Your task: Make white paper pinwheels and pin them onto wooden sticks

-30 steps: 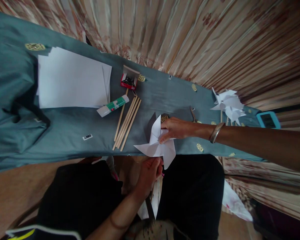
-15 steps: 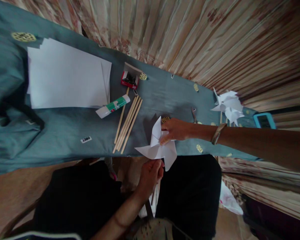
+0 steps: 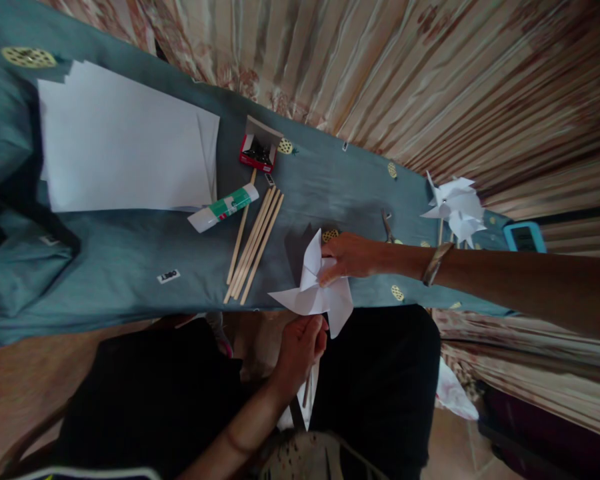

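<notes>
A white paper pinwheel [image 3: 310,300] is held over the table's near edge, its blades spread. My right hand [image 3: 347,257] reaches in from the right and is closed on it, with the thumb near its centre and fingers behind a blade. Just below the blades, my left hand [image 3: 303,347] is closed in a fist around a thin wooden stick [image 3: 307,390], whose lower end shows under the hand. Where stick and paper meet is hidden.
Left of my hands lie several wooden sticks [image 3: 257,243], a glue stick [image 3: 224,208] and a stack of white paper [image 3: 130,143]. Behind stands an open red box [image 3: 258,150] of dark pins. To the right are scissors [image 3: 387,225], finished pinwheels [image 3: 457,207] and a blue-framed device [image 3: 525,237].
My hands and the pinwheel keep nearly the same pose. The whole view has shifted slightly, with the table things appearing a little higher and further left.
</notes>
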### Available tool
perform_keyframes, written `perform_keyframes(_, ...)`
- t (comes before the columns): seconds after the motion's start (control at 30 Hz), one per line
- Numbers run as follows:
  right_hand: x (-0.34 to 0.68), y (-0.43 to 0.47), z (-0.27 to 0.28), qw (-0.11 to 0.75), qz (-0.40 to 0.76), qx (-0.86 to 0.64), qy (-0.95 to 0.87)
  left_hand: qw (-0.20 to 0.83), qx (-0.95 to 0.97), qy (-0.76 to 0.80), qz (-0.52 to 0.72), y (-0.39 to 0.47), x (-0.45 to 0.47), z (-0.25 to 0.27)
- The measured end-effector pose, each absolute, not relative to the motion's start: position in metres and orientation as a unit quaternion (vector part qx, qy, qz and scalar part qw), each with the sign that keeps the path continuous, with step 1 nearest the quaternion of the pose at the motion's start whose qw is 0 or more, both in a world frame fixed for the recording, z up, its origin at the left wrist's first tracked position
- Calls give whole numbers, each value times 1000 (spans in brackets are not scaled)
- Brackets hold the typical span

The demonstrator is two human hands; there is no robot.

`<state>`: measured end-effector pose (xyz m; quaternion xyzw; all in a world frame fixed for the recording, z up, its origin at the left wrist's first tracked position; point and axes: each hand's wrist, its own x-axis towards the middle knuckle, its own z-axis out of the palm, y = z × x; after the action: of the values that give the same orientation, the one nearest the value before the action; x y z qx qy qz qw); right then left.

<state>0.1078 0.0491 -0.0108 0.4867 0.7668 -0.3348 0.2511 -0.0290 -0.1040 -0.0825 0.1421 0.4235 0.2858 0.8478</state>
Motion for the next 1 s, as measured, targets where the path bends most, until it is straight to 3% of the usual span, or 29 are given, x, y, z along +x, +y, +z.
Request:
perform_keyframes(0.53, 115, 49, 4, 203, -377, 438, 791, 828, 162, 408, 349, -108, -21, -84)
perform_keyframes(0.7, 133, 42, -2, 127, -436, 473, 755, 823, 153, 413, 359, -107, -22, -76)
perform_keyframes(0.9, 153, 25, -20, -50, -518, 502, 691, 815, 149, 426, 363, -103, -18, -71)
perform_keyframes(1.0, 158, 12, -29, -134, -473, 543, 681, 810, 156, 427, 371, -102, -17, -72)
